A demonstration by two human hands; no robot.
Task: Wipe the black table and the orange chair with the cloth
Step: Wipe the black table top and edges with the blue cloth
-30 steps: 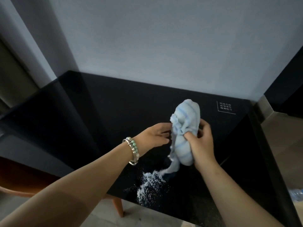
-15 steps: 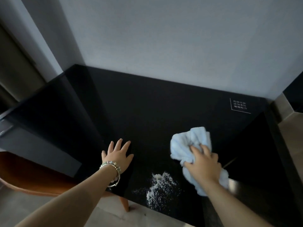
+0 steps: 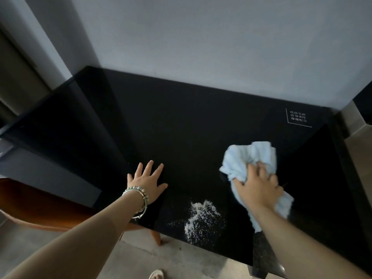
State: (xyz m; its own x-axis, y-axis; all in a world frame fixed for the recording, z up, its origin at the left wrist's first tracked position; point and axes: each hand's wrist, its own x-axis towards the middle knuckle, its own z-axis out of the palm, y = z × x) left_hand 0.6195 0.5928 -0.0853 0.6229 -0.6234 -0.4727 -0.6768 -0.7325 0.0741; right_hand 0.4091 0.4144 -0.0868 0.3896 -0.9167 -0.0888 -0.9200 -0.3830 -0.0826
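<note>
The cloth (image 3: 249, 158) lay bunched on the black table (image 3: 181, 127), right of the white powder (image 3: 199, 216). The right hand (image 3: 259, 188) gripped it and pressed it down, probably to begin wiping. The left hand (image 3: 147, 182) lay flat with spread fingers, likely for support. One second before, both hands held the cloth up above the table.

Crumpled blue cloth (image 3: 247, 156) lies on black table (image 3: 181, 127) (orange chair (image 3: 40, 208) tucked under).

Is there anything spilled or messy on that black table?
Yes. A patch of white powder lies scattered on the black table near its front edge, between the left hand and the cloth gripped by the right hand.
</note>
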